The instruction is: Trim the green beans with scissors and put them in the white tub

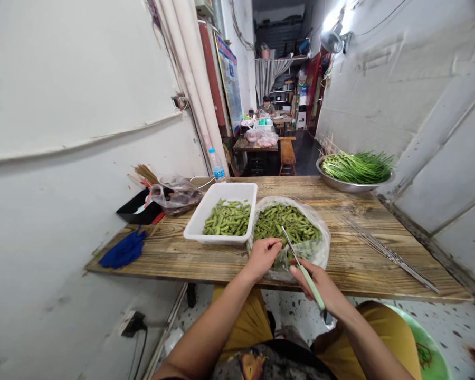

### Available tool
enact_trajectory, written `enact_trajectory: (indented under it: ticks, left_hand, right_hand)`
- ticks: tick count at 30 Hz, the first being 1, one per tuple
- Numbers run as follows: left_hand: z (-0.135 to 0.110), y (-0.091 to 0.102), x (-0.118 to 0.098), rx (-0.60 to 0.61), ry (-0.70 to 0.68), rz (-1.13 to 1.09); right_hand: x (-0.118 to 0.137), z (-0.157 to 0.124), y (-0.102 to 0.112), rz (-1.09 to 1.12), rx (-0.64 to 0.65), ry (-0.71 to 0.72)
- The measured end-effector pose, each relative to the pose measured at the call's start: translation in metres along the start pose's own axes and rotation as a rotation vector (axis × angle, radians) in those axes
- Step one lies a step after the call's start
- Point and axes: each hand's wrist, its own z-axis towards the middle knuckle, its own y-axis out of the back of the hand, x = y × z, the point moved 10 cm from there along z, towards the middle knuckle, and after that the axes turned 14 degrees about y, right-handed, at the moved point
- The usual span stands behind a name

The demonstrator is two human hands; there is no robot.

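My left hand (263, 255) reaches into a clear plastic bag (320, 248) full of green soybean pods (287, 222), fingers pinched at the pile's near edge; what they hold is too small to name. My right hand (320, 285) grips scissors (301, 264) with light green handles, the blades pointing up over the bag. Left of the bag stands a white rectangular tray (206, 211) partly filled with more green pods (227, 217).
The wooden table (360, 258) carries a metal bowl of long green stalks (356, 168) at the back right, metal skewers (388, 252) on the right, a blue cloth (123, 251), a black box and a plastic bag on the left, and a water bottle (217, 166). A person sits far down the corridor.
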Motion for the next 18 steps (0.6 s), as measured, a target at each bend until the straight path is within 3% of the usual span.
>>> enact_trajectory:
  ticks: [5, 7, 9, 12, 14, 16, 18]
  left_hand:
    - [-0.002, -0.001, 0.000, 0.001, -0.025, 0.117]
    - [-0.001, 0.009, -0.002, -0.038, -0.038, 0.172]
    - [0.002, 0.036, -0.009, -0.180, -0.093, 0.250]
    - [0.006, 0.091, -0.026, -0.496, -0.202, 0.446]
    - [0.008, 0.115, -0.033, -0.645, -0.230, 0.588]
    - [0.008, 0.124, -0.036, -0.754, -0.240, 0.701]
    - [0.005, 0.105, -0.036, -0.716, -0.284, 0.786]
  right_hand:
    - [0.009, 0.005, 0.004, -0.204, 0.030, 0.119]
    - [0.004, 0.007, 0.005, -0.209, 0.011, 0.104]
    - [-0.010, 0.008, 0.000, -0.097, 0.002, 0.007]
    - [-0.033, 0.003, -0.017, 0.203, 0.013, -0.202]
    - [-0.040, 0.000, -0.022, 0.319, 0.014, -0.249]
    - [-0.046, -0.006, -0.019, 0.325, 0.002, -0.258]
    - [-0.056, -0.016, -0.010, 0.279, -0.040, -0.279]
